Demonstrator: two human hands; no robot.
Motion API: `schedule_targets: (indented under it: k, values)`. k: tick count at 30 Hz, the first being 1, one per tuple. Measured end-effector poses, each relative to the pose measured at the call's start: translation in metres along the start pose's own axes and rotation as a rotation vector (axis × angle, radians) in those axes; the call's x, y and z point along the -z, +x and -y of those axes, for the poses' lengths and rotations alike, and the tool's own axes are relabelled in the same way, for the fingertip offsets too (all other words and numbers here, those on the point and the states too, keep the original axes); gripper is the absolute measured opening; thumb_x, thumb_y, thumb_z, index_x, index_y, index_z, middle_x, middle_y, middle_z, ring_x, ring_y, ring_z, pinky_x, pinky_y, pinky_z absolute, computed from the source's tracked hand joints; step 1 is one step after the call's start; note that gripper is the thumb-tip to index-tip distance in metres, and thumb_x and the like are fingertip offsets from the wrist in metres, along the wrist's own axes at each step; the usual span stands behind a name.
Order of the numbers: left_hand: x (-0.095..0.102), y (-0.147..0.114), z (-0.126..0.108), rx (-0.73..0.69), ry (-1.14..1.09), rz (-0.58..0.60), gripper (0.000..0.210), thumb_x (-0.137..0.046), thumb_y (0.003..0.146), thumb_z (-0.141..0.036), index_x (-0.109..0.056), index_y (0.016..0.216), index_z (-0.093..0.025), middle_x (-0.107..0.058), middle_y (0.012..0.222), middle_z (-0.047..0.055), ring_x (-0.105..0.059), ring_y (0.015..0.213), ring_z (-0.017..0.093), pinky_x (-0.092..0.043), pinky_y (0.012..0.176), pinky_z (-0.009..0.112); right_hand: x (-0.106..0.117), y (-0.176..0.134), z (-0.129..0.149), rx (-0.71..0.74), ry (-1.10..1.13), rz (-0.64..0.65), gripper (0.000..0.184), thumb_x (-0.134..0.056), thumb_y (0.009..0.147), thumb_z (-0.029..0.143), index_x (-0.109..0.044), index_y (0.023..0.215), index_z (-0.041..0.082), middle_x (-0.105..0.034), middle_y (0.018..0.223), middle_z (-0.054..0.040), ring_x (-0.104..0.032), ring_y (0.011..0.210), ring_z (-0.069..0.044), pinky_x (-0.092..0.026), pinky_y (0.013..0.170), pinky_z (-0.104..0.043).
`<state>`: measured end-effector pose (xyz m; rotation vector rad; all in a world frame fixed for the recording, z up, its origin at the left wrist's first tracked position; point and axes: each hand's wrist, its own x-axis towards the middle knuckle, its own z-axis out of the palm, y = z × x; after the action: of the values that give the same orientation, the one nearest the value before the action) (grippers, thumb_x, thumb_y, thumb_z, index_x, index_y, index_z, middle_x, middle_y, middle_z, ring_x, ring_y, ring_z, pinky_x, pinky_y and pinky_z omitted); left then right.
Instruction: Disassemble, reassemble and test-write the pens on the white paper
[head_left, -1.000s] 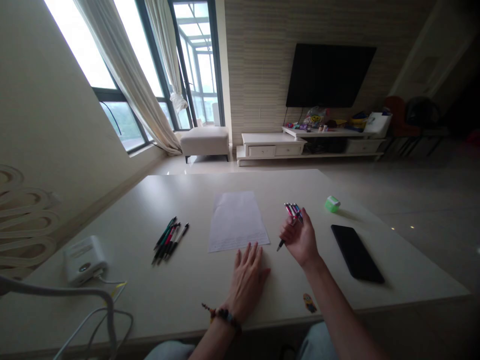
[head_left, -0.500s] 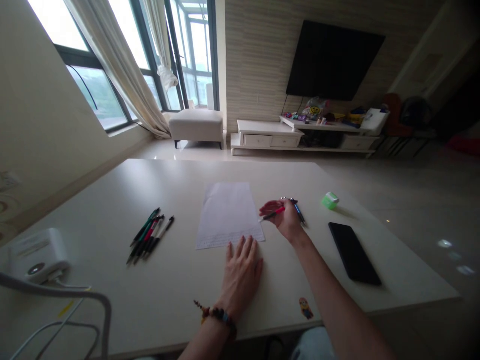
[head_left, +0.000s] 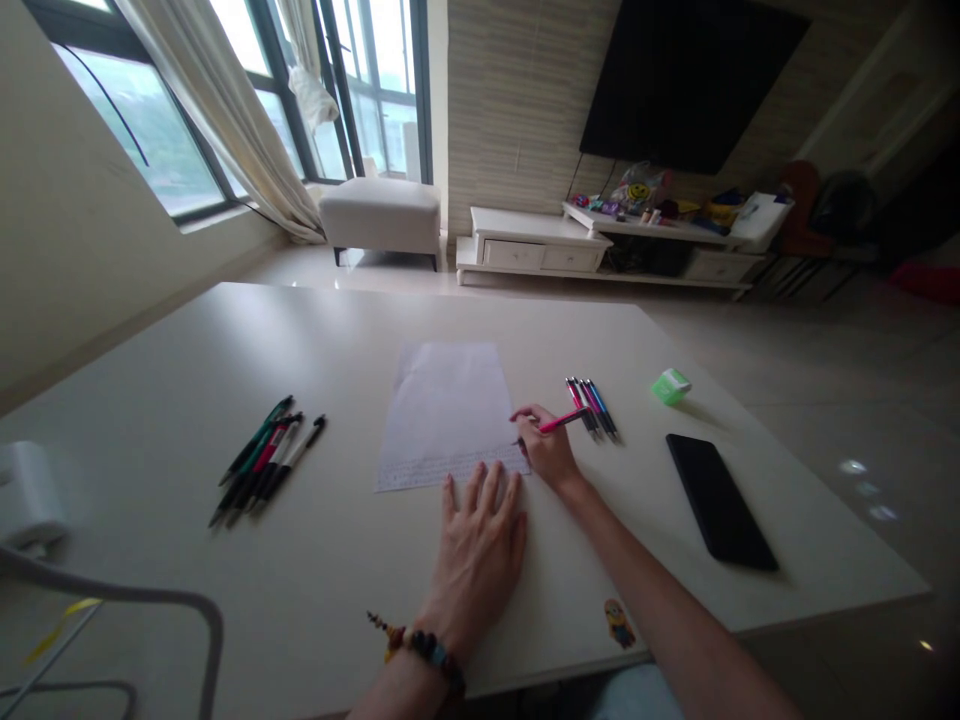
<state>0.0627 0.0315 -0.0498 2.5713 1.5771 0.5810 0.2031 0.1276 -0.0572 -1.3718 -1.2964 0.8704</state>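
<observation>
My left hand (head_left: 484, 530) lies flat with fingers spread, its fingertips on the near edge of a white sheet of paper (head_left: 446, 400). Rows of small handwriting run along the paper's near part. At the sheet's right edge, my right hand (head_left: 549, 448) is closed round a pink pen (head_left: 562, 420), whose tip points at the paper by the written lines. Whether the tip touches the paper I cannot tell. Just beyond that hand, several pens (head_left: 592, 408) lie side by side on the white table (head_left: 337, 620).
More pens (head_left: 268, 465) lie bunched on the left. To the right are a black phone (head_left: 720, 503) and a small green box (head_left: 670, 386). A cartoon sticker (head_left: 619, 622) is near the front edge. A white device (head_left: 28, 500) and a grey cable (head_left: 142, 592) occupy the left side.
My right hand has moved left to the paper's edge and turned the pen from an open, loose hold into a writing grip. My left hand stays on the sheet. The view has tilted down slightly.
</observation>
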Motion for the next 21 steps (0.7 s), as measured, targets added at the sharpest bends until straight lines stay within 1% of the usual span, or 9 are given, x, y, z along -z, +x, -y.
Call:
schedule_targets:
  k: [1,3,5,8,12,16,21]
  values:
    - [0.0000,0.0002,0.0002,0.001,0.004,0.002,0.042,-0.036,0.092,-0.031,-0.044,0.133,-0.026,-0.044,0.140,0.007,-0.034,0.131,0.028,-0.022,0.108,0.058,-0.0016,0.0005,-0.0004,0.026,-0.051,-0.024,0.015,-0.044,0.073,0.023,-0.058,0.071,0.017,-0.045,0.044,0.0058,-0.040,0.038,-0.009,-0.029,0.038,-0.019]
    - [-0.0004,0.0004,0.0005,0.002,0.009,0.002,0.042,-0.035,0.092,-0.031,-0.044,0.133,-0.026,-0.044,0.140,0.007,-0.034,0.131,0.028,-0.022,0.108,0.058,-0.0032,0.0014,-0.0014,0.059,-0.158,-0.077,0.017,-0.042,0.069,0.019,-0.056,0.060,0.017,-0.045,0.043,0.0043,-0.041,0.040,-0.010,-0.028,0.039,-0.020]
    - [-0.0010,0.0005,0.0006,-0.001,0.013,-0.004,0.042,-0.036,0.092,-0.031,-0.044,0.133,-0.026,-0.044,0.140,0.007,-0.034,0.131,0.027,-0.022,0.108,0.058,-0.0036,0.0023,-0.0027,0.040,-0.209,-0.100,0.020,-0.041,0.067,0.018,-0.052,0.050,0.017,-0.045,0.042,0.0029,-0.041,0.040,-0.010,-0.028,0.039,-0.021]
    - [-0.0016,0.0007,0.0005,-0.007,0.016,-0.017,0.042,-0.037,0.091,-0.031,-0.045,0.132,-0.025,-0.044,0.140,0.008,-0.035,0.131,0.028,-0.023,0.107,0.058,-0.0038,0.0036,-0.0046,0.003,-0.204,-0.067,0.020,-0.042,0.068,0.020,-0.054,0.051,0.017,-0.046,0.041,0.0030,-0.041,0.039,-0.010,-0.027,0.038,-0.021]
    - [-0.0016,0.0010,0.0003,-0.008,0.014,-0.019,0.042,-0.039,0.091,-0.030,-0.045,0.132,-0.025,-0.045,0.139,0.008,-0.035,0.131,0.028,-0.023,0.108,0.058,-0.0053,0.0042,-0.0063,0.033,-0.214,-0.060,0.021,-0.043,0.069,0.021,-0.054,0.052,0.017,-0.046,0.041,0.0030,-0.041,0.039,-0.010,-0.028,0.039,-0.021]
    - [-0.0012,0.0013,0.0005,-0.004,-0.002,-0.003,0.042,-0.038,0.091,-0.030,-0.045,0.132,-0.025,-0.044,0.140,0.008,-0.034,0.131,0.028,-0.022,0.108,0.060,-0.0067,0.0040,-0.0079,0.024,-0.241,-0.038,0.021,-0.044,0.068,0.021,-0.055,0.050,0.017,-0.048,0.042,0.0026,-0.040,0.039,-0.009,-0.028,0.039,-0.021]
    - [-0.0022,0.0014,0.0004,0.002,-0.012,-0.003,0.042,-0.036,0.092,-0.030,-0.044,0.133,-0.023,-0.044,0.140,0.008,-0.033,0.132,0.029,-0.019,0.108,0.060,-0.0053,0.0041,-0.0086,0.012,-0.237,-0.070,0.021,-0.044,0.067,0.019,-0.053,0.048,0.017,-0.047,0.041,0.0027,-0.040,0.040,-0.010,-0.028,0.040,-0.021]
